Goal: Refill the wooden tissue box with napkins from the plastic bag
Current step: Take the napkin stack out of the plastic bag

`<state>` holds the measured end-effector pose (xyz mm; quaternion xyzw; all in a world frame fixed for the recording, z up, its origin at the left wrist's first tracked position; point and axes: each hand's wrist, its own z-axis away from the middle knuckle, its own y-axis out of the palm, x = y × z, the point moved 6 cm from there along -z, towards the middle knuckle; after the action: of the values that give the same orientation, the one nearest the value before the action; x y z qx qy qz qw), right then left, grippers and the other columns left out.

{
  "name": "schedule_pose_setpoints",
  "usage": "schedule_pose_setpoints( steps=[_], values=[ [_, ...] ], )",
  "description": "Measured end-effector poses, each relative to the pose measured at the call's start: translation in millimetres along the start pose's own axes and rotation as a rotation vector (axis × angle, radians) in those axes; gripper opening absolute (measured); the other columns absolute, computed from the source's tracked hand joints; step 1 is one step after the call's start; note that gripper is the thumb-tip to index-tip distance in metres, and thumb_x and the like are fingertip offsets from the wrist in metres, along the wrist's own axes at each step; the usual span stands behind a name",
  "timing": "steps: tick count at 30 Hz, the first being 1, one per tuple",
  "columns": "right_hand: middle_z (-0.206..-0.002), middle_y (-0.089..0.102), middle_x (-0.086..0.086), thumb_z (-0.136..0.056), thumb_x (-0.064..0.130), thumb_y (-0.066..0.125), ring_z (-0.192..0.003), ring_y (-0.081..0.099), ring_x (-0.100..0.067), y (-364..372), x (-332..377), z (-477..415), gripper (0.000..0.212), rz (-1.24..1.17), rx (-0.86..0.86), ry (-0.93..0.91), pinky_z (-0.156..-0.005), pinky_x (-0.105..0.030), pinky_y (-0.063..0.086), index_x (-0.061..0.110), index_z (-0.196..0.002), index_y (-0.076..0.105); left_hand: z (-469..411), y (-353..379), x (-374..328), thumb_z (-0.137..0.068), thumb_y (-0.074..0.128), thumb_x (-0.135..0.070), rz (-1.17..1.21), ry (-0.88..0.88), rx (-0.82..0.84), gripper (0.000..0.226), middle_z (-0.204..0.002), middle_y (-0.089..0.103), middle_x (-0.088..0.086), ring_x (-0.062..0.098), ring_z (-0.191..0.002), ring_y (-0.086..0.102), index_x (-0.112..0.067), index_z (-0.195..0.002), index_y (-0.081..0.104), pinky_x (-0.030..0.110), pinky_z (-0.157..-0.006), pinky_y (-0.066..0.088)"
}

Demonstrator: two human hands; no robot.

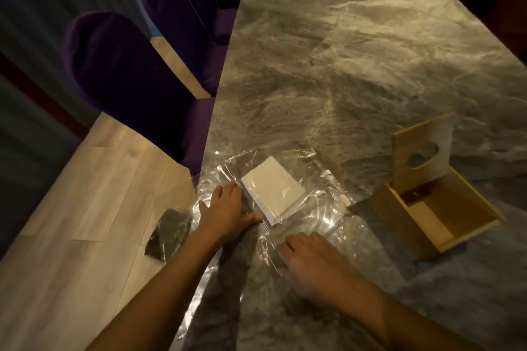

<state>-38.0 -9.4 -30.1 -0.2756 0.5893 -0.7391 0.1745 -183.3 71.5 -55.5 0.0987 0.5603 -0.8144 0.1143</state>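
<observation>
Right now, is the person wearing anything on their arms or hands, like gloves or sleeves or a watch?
No. Both forearms are bare as far as the picture shows, with no sleeves in view. The left hand and the right hand have no gloves, and no watch, bracelet or ring is visible. The light is dim, so something very small could be missed.

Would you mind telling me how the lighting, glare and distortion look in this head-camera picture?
Head view: dim, warm light falls in patches on the marble table, with the corners dark; glare streaks the clear plastic bag over the white napkins; the left hand casts a dark shadow toward the viewer; wide-angle distortion bends the table edges; the open wooden box stays readable.
</observation>
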Motion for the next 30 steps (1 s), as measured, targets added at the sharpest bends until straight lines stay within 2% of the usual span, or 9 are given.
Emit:
schedule_pose_setpoints(
  steps=[3, 5, 11, 16, 18, 20, 24, 27, 30],
  values=[
    [-0.082, 0.068, -0.001, -0.078, 0.031, 0.056, -0.076, 0.064, -0.019, -9.8, -19.7, -4.1, 0.019, 0.038, -0.104, 0.025, -0.068, -0.033, 0.05, 0.018, -0.087, 0.065, 1.1, 0.9, 3.2, -0.074, 0.065, -0.056, -0.035, 0.027, 0.032, 0.092, -0.158, 0.015, 0.002, 0.026, -0.145, 0.01, -0.016, -0.144, 0.02, 0.053, -0.114, 0.017],
    [-0.075, 0.068, 0.005, -0.069, 0.031, 0.063, -0.068, 0.064, -0.014, -12.2, -34.6, -7.5, 0.012, 0.065, -0.133, 0.064, -0.062, -0.027, 0.049, 0.022, -0.077, 0.065, -1.0, 2.1, 6.1, -0.072, 0.068, -0.053, -0.04, 0.046, 0.047, 0.095, -0.158, 0.014, 0.002, 0.025, -0.145, 0.01, -0.017, -0.145, 0.018, 0.056, -0.114, 0.012],
    [-0.096, 0.071, 0.0, -0.081, 0.032, 0.045, -0.079, 0.066, -0.015, -3.9, -51.5, -0.4, 0.029, 0.059, -0.121, 0.008, -0.068, -0.027, 0.052, 0.018, -0.085, 0.069, -13.8, 3.1, 3.9, -0.074, 0.074, -0.032, -0.121, 0.165, 0.227, 0.101, -0.16, 0.003, 0.001, 0.027, -0.146, 0.0, -0.019, -0.149, 0.008, 0.05, -0.118, 0.009],
    [-0.107, 0.069, -0.008, -0.082, 0.025, 0.053, -0.083, 0.067, -0.02, 6.5, -38.8, 12.0, 0.02, 0.033, -0.123, -0.039, -0.067, -0.029, 0.054, 0.013, -0.086, 0.069, -21.3, 4.0, -0.3, -0.085, 0.059, -0.015, -0.123, 0.179, 0.206, 0.08, -0.16, 0.004, 0.0, 0.028, -0.146, 0.003, -0.022, -0.149, 0.009, 0.054, -0.116, 0.015],
    [-0.11, 0.069, -0.009, -0.077, 0.025, 0.066, -0.09, 0.068, -0.02, 8.7, -33.8, 15.9, 0.021, 0.044, -0.154, -0.044, -0.074, -0.029, 0.055, 0.013, -0.093, 0.07, -24.2, 1.9, -0.9, -0.091, 0.049, -0.019, -0.074, 0.175, 0.119, 0.063, -0.159, 0.013, 0.0, 0.027, -0.145, 0.01, -0.022, -0.147, 0.019, 0.055, -0.115, 0.017],
    [-0.113, 0.069, -0.009, -0.071, 0.028, 0.074, -0.095, 0.068, -0.019, 10.8, -31.2, 18.9, 0.03, 0.029, -0.149, -0.036, -0.078, -0.029, 0.054, 0.014, -0.097, 0.07, -22.6, 0.8, -3.5, -0.095, 0.042, -0.033, -0.015, 0.154, 0.045, 0.053, -0.158, 0.02, 0.0, 0.026, -0.145, 0.014, -0.022, -0.145, 0.025, 0.057, -0.115, 0.016],
    [-0.113, 0.069, -0.004, -0.078, 0.028, 0.065, -0.096, 0.066, -0.016, 10.5, -35.3, 17.7, 0.023, -0.007, -0.169, -0.029, -0.08, -0.027, 0.053, 0.019, -0.098, 0.069, -12.3, 10.6, -11.8, -0.086, 0.041, -0.061, -0.017, 0.141, 0.038, 0.076, -0.159, 0.01, 0.001, 0.028, -0.146, 0.003, -0.028, -0.148, 0.011, 0.059, -0.114, 0.004],
    [-0.106, 0.07, 0.0, -0.082, 0.028, 0.046, -0.091, 0.065, -0.011, 0.6, -42.5, 15.5, 0.028, -0.075, -0.211, 0.032, -0.075, -0.023, 0.052, 0.021, -0.095, 0.069, -8.9, 15.1, -12.2, -0.091, 0.032, -0.058, -0.066, 0.152, 0.008, 0.068, -0.16, 0.004, 0.001, 0.028, -0.146, -0.003, -0.03, -0.148, 0.006, 0.058, -0.115, 0.001],
    [-0.104, 0.068, -0.004, -0.084, 0.01, 0.048, -0.093, 0.064, -0.018, -14.5, -59.5, 12.3, 0.025, -0.254, -0.333, 0.212, -0.08, -0.029, 0.053, 0.014, -0.101, 0.066, -7.3, 18.2, -9.8, -0.097, 0.023, -0.048, -0.055, 0.144, -0.008, 0.06, -0.16, 0.001, -0.001, 0.025, -0.146, -0.006, -0.028, -0.148, 0.001, 0.055, -0.117, -0.002]
  ],
)
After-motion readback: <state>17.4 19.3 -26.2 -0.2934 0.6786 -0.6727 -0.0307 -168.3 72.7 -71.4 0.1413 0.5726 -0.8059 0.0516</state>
